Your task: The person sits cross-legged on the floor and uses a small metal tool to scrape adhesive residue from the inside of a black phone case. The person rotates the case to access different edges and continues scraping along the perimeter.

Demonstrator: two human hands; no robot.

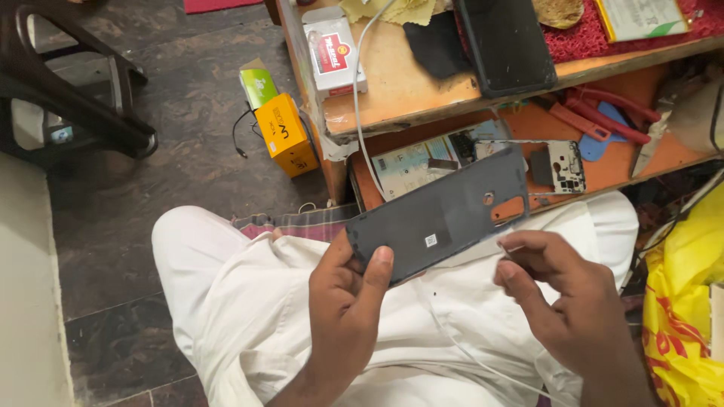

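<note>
Left hand (343, 301): it holds the dark grey phone back cover (437, 215) by its lower left corner, the thumb lying on the inner face.
Right hand (562, 298): the fingers are bent and loosely open, just beside the cover's lower right edge; I cannot tell if they touch it.
Cover place: tilted above the lap in white cloth, in front of the worktop (400, 83).
Lower shelf: a phone circuit board (566, 167) and red tools (603, 113).
Worktop: a black phone (509, 45) and a white cable (360, 90).
Floor: an orange box (286, 136).
</note>
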